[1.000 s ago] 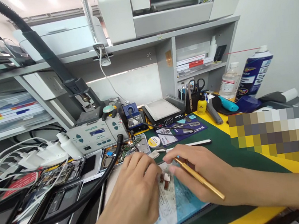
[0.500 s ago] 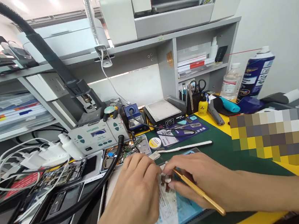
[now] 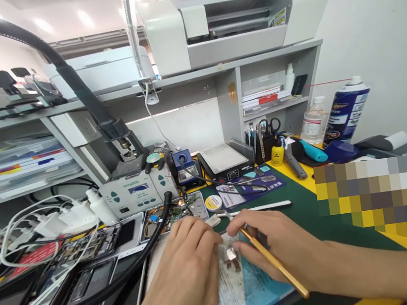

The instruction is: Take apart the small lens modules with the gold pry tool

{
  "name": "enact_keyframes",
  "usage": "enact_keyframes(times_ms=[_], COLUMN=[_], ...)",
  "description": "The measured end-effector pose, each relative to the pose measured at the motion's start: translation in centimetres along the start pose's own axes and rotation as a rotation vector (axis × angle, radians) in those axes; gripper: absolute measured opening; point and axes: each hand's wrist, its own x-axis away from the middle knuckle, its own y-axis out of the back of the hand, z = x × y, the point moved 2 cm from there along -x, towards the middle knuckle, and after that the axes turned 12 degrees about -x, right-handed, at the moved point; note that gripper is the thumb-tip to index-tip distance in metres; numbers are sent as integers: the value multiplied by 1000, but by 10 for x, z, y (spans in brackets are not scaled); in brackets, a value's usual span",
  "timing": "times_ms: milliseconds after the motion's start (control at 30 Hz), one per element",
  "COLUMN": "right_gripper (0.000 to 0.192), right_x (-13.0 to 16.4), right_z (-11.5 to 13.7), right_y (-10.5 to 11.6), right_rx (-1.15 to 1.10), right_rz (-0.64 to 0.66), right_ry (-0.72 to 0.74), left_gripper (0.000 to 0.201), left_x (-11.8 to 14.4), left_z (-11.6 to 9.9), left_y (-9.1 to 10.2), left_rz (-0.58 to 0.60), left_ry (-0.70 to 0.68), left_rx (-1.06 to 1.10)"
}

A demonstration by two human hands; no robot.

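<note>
My right hand (image 3: 278, 237) holds a slim gold-coloured pen-shaped tool (image 3: 276, 261), its rear end slanting toward me. Thumb and index tip are apart beside a small part (image 3: 231, 255) with a silvery piece and brown ribbon-like strips. My left hand (image 3: 195, 263) is at the left of that part with its fingers curled together. Whatever lies between the left fingertips is hidden. Beneath both hands is a worn blue-and-white printed pad (image 3: 252, 293). Just beyond the fingers lies a white stick-like tool (image 3: 263, 207) with a black tip.
A black hose (image 3: 106, 298) curves across phones and circuit boards (image 3: 181, 208) at left. Behind stand a hot-air station (image 3: 139, 188), a heating plate (image 3: 223, 160) and a yellow bottle (image 3: 277, 154). A spray can (image 3: 346, 111) stands at back right.
The view has tilted up, so the scene sits lower. My right thumb and index finger have drawn away from the small part, which shows more now. The gold tool stays in my right hand.
</note>
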Motion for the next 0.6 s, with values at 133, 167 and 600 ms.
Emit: enact_keyframes(times_ms=[133, 167, 600], right_gripper=[13, 13, 10], right_x=[-2, -3, -11], right_z=[0, 0, 0], right_y=[-2, -3, -10], right_rx=[-17, -24, -99], right_rz=[-17, -8, -5], right_ry=[-30, -32, 30], left_gripper=[19, 19, 18], left_x=[1, 1, 0], left_z=[1, 1, -1], left_y=[-1, -2, -5], left_rz=[-32, -45, -58], left_ry=[8, 9, 110], left_rx=[31, 40, 89])
